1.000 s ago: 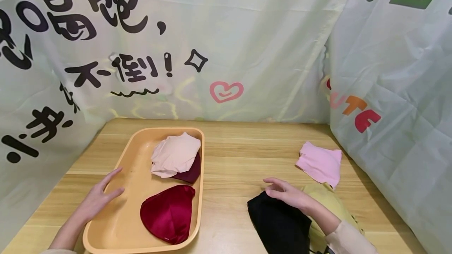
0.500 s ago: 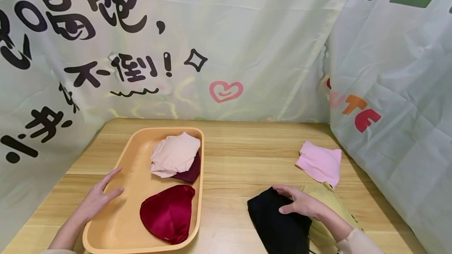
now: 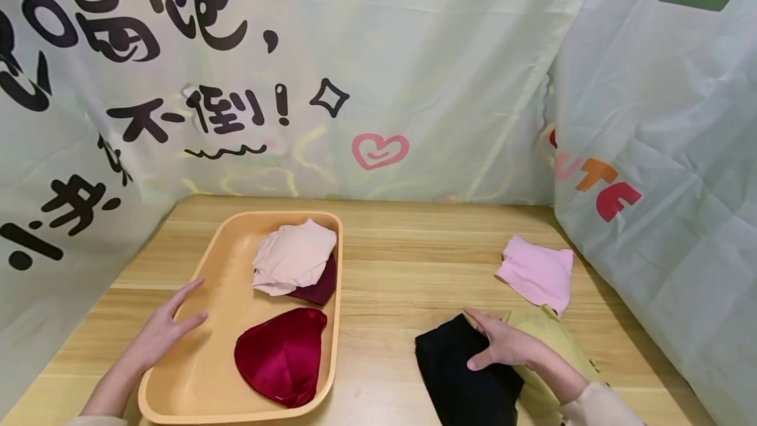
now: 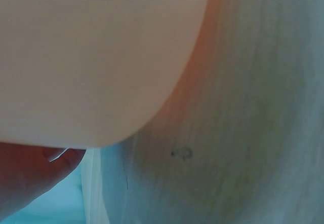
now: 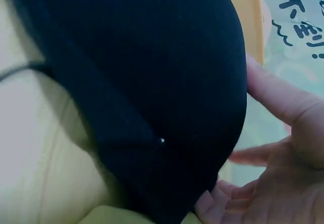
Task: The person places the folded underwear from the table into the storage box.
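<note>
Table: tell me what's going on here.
A person's right hand touches the black cloth on the table; whether it grips is unclear. The left hand, fingers spread, is at the left rim of the tray. The tray holds a red cloth, pale cloth and maroon cloth; a pink cloth and yellow cloth lie outside.

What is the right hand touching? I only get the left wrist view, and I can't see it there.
Observer: The right hand is touching a black cloth.
Child: Oh! I can see the outside of the tray, but what's at its near end, inside?
Observer: A shiny dark red cloth lies there.
Child: And what's on the table, way over at the back right?
Observer: A pink cloth, farther back than the yellow-green cloth.
</note>
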The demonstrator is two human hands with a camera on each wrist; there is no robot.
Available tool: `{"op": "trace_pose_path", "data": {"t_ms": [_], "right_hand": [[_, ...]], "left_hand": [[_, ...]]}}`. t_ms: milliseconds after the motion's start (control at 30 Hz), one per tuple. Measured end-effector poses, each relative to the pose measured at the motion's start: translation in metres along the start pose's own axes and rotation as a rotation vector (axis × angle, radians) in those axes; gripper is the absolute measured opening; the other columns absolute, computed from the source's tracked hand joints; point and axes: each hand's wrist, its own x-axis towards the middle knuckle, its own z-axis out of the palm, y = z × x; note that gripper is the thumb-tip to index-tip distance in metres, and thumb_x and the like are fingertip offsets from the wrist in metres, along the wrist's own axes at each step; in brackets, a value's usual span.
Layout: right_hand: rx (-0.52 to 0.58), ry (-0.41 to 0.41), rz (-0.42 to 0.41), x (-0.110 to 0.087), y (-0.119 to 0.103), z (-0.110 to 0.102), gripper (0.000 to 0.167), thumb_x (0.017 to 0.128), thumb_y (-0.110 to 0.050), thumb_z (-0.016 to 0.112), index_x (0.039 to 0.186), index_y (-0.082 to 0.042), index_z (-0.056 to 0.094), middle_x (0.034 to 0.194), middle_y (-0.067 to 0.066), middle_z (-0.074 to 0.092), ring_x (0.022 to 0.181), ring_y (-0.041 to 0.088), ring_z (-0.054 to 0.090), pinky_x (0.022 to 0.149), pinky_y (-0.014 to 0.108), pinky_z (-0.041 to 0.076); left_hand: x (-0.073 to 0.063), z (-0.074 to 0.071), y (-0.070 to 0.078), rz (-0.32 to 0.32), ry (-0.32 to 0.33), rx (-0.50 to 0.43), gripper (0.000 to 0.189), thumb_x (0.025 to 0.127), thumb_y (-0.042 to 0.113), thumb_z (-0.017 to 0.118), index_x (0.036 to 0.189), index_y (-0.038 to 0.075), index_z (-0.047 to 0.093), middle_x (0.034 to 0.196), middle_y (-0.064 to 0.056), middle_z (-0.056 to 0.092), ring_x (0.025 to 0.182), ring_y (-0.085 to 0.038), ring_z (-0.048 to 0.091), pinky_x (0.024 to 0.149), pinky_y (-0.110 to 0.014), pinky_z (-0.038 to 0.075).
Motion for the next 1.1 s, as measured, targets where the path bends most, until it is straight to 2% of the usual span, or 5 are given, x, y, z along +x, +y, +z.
{"op": "trace_pose_path", "data": {"t_ms": [167, 433, 767, 933, 1100], "right_hand": [[0.033, 0.007, 0.052, 0.001, 0.0, 0.003, 0.107, 0.072, -0.023, 0.077, 0.138, 0.016, 0.002, 0.138, 0.043, 0.01, 0.125, 0.056, 0.019, 0.099, 0.061, 0.024], [-0.018, 0.028, 0.03, 0.005, 0.008, 0.009, 0.096, 0.072, -0.023, 0.077, 0.134, 0.021, 0.018, 0.136, 0.042, 0.021, 0.124, 0.056, 0.021, 0.097, 0.063, 0.025], [0.13, -0.019, 0.074, 0.007, 0.004, 0.008, 0.081, 0.079, -0.025, 0.071, 0.128, 0.024, 0.028, 0.132, 0.041, 0.03, 0.123, 0.052, 0.025, 0.099, 0.06, 0.025], [0.161, -0.039, 0.049, 0.009, 0.002, 0.007, 0.075, 0.081, -0.024, 0.068, 0.126, 0.023, 0.032, 0.13, 0.038, 0.036, 0.122, 0.049, 0.03, 0.099, 0.057, 0.027], [0.253, -0.03, 0.069, 0.01, -0.006, 0.005, 0.076, 0.083, -0.024, 0.065, 0.13, 0.022, 0.026, 0.136, 0.038, 0.026, 0.126, 0.049, 0.022, 0.101, 0.058, 0.024]], "left_hand": [[0.002, -0.001, 0.001, -0.003, -0.001, 0.009, 0.064, 0.089, 0.019, 0.058, 0.141, -0.001, 0.026, 0.139, -0.037, 0.023, 0.124, -0.057, 0.018, 0.092, -0.069, 0.02], [0.001, -0.001, 0.002, 0.001, 0.005, 0.018, 0.065, 0.088, 0.019, 0.059, 0.14, -0.001, 0.027, 0.138, -0.037, 0.024, 0.123, -0.057, 0.019, 0.092, -0.069, 0.02], [0.001, 0.0, 0.001, -0.015, -0.001, 0.008, 0.065, 0.088, 0.019, 0.059, 0.141, -0.001, 0.026, 0.139, -0.037, 0.022, 0.124, -0.057, 0.017, 0.092, -0.069, 0.019], [0.0, 0.002, -0.001, -0.004, 0.017, 0.019, 0.064, 0.087, 0.016, 0.059, 0.14, -0.002, 0.028, 0.138, -0.037, 0.024, 0.123, -0.056, 0.02, 0.093, -0.068, 0.02], [0.0, 0.001, 0.0, 0.004, 0.022, 0.02, 0.064, 0.086, 0.014, 0.06, 0.14, -0.002, 0.028, 0.138, -0.037, 0.025, 0.123, -0.056, 0.021, 0.093, -0.068, 0.02]]}}
